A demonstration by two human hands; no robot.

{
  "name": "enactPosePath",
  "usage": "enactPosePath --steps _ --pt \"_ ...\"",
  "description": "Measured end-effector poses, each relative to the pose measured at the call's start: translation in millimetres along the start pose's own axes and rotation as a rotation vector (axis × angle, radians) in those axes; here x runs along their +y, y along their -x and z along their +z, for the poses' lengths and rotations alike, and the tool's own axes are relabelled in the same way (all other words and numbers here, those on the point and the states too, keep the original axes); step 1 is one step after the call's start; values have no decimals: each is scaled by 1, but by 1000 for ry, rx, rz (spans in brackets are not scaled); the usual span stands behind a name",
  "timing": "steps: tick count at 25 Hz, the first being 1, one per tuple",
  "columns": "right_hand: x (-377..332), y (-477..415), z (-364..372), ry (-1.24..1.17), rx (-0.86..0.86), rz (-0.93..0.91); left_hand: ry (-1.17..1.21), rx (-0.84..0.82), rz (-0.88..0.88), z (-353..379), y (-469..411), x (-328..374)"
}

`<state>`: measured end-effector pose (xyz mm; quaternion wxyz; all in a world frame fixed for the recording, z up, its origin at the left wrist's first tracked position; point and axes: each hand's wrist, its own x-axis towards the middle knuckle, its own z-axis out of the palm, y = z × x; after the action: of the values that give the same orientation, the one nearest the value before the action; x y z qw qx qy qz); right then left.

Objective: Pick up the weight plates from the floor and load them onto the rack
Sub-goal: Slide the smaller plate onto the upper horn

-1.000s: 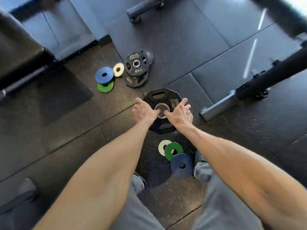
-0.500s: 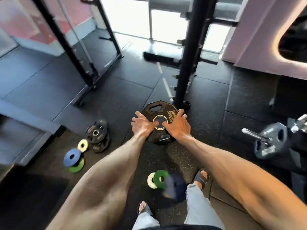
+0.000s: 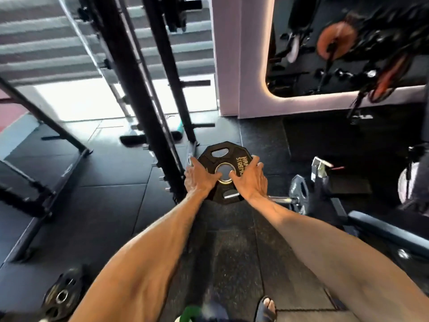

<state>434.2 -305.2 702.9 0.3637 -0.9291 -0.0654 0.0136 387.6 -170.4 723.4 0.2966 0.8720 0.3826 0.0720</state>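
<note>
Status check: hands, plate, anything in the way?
Left hand and right hand both grip the plate by its edges. Plate held up, off the floor. Rack upright close on left, barbell end on right.

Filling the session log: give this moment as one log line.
stage: plate held | left hand: grips black plate left side | right hand: grips its right side | rack upright: just left of plate | loaded: not yet
</note>
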Motion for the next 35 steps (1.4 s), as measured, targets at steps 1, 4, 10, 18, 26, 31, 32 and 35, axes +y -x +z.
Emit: enactPosePath --steps 1,4,10,18,26,31,32,35 --pt "8 -25 -15 -8 23 4 4 16 24 12 -11 27" --pt "20 -82 -47 -19 73 10 0 44 77 32 -43 88" --pt "15 -190 -62 -76 108 -12 5 91 137 46 -124 162" --pt "-27 -394 -15 -133 163 -90 72 162 158 67 -309 231" --pt "-98 -600 18 -247 289 -182 107 287 247 55 -491 323" --pt "-144 -731 43 -321 294 -307 87 421 249 44 -601 375" --pt "-155 -759 48 -341 284 -341 82 463 246 42 -625 387" --pt "-191 -839 57 -370 257 -452 77 584 198 36 -690 421"
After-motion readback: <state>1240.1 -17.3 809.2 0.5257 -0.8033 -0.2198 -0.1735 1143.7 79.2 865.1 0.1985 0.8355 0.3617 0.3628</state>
